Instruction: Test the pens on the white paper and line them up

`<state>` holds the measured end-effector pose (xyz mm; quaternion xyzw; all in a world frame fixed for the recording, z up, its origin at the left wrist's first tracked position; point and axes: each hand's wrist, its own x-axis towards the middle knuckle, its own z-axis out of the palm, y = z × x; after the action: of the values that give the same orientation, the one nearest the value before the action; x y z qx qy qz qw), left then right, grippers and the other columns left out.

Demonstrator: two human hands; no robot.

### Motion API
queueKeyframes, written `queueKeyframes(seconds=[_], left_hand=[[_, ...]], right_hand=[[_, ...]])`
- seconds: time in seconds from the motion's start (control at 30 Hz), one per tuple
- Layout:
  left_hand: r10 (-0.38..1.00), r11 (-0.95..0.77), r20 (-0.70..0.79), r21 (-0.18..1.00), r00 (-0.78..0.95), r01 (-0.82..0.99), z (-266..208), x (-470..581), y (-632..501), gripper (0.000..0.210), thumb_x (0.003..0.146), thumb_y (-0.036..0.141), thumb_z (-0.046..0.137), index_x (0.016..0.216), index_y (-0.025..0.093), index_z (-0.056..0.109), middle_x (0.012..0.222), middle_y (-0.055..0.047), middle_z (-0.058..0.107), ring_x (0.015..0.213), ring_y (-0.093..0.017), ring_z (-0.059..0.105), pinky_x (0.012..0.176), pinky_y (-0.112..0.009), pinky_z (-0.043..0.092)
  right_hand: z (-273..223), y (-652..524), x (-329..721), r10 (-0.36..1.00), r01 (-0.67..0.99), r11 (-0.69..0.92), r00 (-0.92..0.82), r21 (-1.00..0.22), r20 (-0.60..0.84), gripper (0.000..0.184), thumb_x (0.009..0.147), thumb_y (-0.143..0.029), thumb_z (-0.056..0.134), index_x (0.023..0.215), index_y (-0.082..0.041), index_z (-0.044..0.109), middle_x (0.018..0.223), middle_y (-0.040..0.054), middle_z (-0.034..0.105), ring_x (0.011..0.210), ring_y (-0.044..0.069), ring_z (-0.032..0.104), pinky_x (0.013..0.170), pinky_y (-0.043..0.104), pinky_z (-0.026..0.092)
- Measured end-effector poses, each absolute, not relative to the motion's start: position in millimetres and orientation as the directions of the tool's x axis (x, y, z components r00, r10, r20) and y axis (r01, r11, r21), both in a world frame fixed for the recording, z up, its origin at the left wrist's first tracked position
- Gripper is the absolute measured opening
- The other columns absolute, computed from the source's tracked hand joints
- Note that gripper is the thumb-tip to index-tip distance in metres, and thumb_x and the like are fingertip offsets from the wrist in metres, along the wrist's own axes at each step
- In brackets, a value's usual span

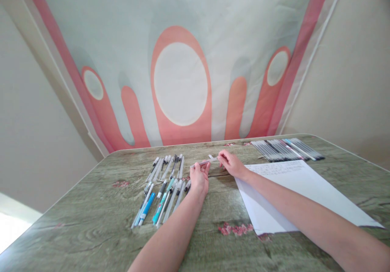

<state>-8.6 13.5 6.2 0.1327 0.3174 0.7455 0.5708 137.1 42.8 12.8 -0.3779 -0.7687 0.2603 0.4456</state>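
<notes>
My left hand [200,178] is closed around a slim pen [204,163] held above the table, its length running left to right. At the pen's right end, the fingers of my right hand [230,163] are pinched together on its pale tip. A small whitish piece [211,156] shows just behind the pen; what it is cannot be made out. Left of my left hand lies a group of pens with caps [157,168], and nearer to me a second group holds a blue pen [147,209] and a teal pen [159,209].
Under my right forearm a sheet of white paper [283,199] with handwriting near its top lies on the wood-patterned table [91,219]. Beyond it, a row of slim pens [288,149] lies side by side. A wall hanging with red shapes [181,136] rises behind the table.
</notes>
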Motion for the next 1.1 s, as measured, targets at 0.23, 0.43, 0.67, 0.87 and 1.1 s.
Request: queueKeyframes(seconds=[0.23,0.43,0.67,0.87,1.1], left_hand=[[0.941,-0.14,-0.152,0.638,-0.302,-0.757,4.5,-8.2,14.3,0.009,0.085,0.014,0.04,0.077,0.017,0.042,0.073,-0.004,0.062,0.068,-0.011,0.063,0.076,-0.032,0.051],[0.951,-0.137,-0.124,0.649,-0.282,-0.749,3.4,-7.7,12.4,0.009,0.086,0.017,0.04,0.078,0.017,0.043,0.075,-0.004,0.062,0.07,-0.011,0.063,0.077,-0.032,0.051],[0.948,-0.129,-0.144,0.639,-0.283,-0.758,4.3,-7.1,11.9,0.009,0.086,0.014,0.039,0.077,0.016,0.043,0.074,-0.005,0.063,0.072,-0.012,0.064,0.077,-0.032,0.051],[0.947,-0.137,-0.14,0.64,-0.29,-0.756,4.6,-7.4,12.3,0.01,0.086,0.014,0.039,0.077,0.016,0.043,0.075,-0.006,0.063,0.07,-0.011,0.063,0.079,-0.033,0.05],[0.956,-0.143,-0.099,0.663,-0.275,-0.735,3.2,-7.6,11.8,0.009,0.086,0.017,0.038,0.078,0.017,0.042,0.075,-0.005,0.063,0.071,-0.012,0.064,0.079,-0.033,0.05]], right_hand=[[13.0,42.6,137.8,0.798,0.433,0.603,-0.333,-0.671,0.502,0.029,0.087,-0.045,0.035,0.075,-0.023,0.051,0.053,-0.0017,0.056,0.053,0.014,0.054,0.057,0.026,0.039],[8.9,41.9,136.4,0.857,0.392,0.512,-0.292,-0.765,0.424,0.043,0.086,-0.053,0.033,0.059,-0.022,0.047,0.038,-0.0041,0.049,0.039,0.013,0.049,0.05,0.025,0.037],[9.6,42.6,137.4,0.883,0.304,0.446,-0.304,-0.842,0.358,0.043,0.086,-0.053,0.03,0.065,-0.02,0.05,0.051,-0.0019,0.055,0.048,0.013,0.053,0.052,0.024,0.039],[16.1,41.0,141.0,0.778,0.444,0.628,-0.347,-0.639,0.524,0.026,0.088,-0.041,0.034,0.076,-0.022,0.047,0.062,-0.0006,0.056,0.058,0.014,0.051,0.059,0.026,0.037],[11.5,43.2,137.7,0.761,0.71,0.59,-0.329,-0.385,0.56,0.031,0.09,-0.037,0.027,0.074,-0.02,0.048,0.063,0.0034,0.057,0.06,0.016,0.053,0.057,0.026,0.033]])
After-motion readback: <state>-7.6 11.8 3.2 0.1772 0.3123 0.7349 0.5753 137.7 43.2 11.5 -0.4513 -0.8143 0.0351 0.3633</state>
